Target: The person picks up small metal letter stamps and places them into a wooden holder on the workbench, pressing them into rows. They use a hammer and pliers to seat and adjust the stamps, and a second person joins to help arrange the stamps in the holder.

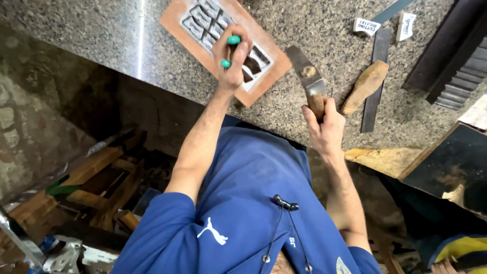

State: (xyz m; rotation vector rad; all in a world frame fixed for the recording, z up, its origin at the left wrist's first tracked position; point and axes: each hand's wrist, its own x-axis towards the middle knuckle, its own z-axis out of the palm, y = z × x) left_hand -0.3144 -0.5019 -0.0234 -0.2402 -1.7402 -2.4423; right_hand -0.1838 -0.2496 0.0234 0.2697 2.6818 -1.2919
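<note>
The person's left hand (232,60) sat in the upper middle of the frame, fingers curled and pressed together down onto a small dark piece of leather (252,66), two fingertips capped in green. That piece lay on a flat orange-brown board (264,76) carrying a pale stencil sheet (203,23) with dark cut-out shapes, resting on the speckled granite counter (329,30). Just to the right, the right hand (324,127) was wrapped tight around the wooden handle of a broad-bladed knife (307,73), blade angled up toward the board but clear of it. Further right lay a wooden-handled tool (365,86) across a long flat metal strip (378,56), and a dark slab (451,162) sat at the right edge
</note>
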